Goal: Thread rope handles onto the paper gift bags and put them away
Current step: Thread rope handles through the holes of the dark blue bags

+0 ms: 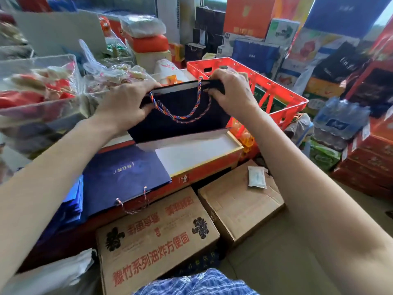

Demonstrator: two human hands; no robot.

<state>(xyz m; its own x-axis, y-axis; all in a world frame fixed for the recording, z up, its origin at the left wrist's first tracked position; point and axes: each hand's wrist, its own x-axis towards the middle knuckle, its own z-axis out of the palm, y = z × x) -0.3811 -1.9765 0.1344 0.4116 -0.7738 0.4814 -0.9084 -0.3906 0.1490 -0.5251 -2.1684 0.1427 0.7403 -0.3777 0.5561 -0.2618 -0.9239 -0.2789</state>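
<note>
Holding a dark navy paper gift bag (182, 116) up over the red box (204, 165), left hand (125, 103) fingers gripping its top-left edge, right hand (231, 90) fingers pinching the top-right rim, multicoloured rope handle (180, 119) drooping across its front, finished bags (119, 177) stacked below.

- Left hand (125, 99) and right hand (230, 90) grip the top edge of a navy paper gift bag (180, 124).
- Multicoloured rope handle (180, 116) hangs looped across its front.
- Red plastic crate (276, 92) stands behind.
</note>
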